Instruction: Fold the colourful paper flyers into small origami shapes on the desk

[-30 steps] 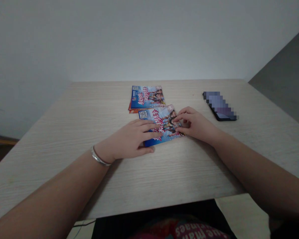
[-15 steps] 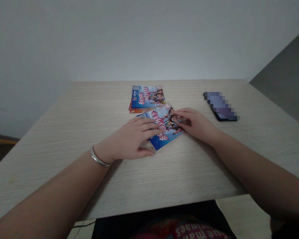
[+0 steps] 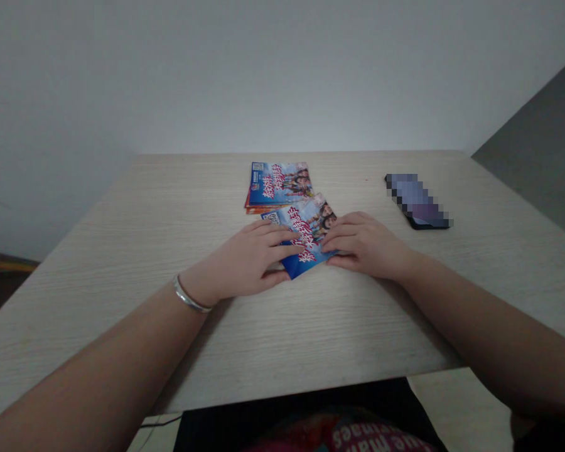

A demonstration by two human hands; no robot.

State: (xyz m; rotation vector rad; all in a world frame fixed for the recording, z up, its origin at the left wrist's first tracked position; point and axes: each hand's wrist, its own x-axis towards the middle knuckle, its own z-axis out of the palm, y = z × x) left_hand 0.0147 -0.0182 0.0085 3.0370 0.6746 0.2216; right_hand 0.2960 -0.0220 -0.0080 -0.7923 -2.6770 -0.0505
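A blue printed leaflet [image 3: 306, 235] with red-and-white lettering, a QR code and pictured people lies at a slant on the table in front of me. My left hand [image 3: 258, 257], with a silver bangle at its wrist, holds the leaflet's left side, its fingers across the print and its thumb by the lower corner. On the right side, my right hand [image 3: 358, 245] grips the leaflet, fingers on top and thumb along the near edge. Just beyond, a small stack of similar leaflets [image 3: 280, 182] rests with orange-red edges showing beneath the top one.
A phone [image 3: 417, 201] with a blurred-out screen lies to the right of the leaflets. The pale wood table [image 3: 183, 188] meets a white wall [image 3: 282, 75] at its far edge. A dark cable [image 3: 162, 424] shows below the near edge.
My right hand has shifted slightly toward me, its fingers now flatter over the leaflet's right edge and its thumb lower. The left hand and the slanted leaflet have barely moved.
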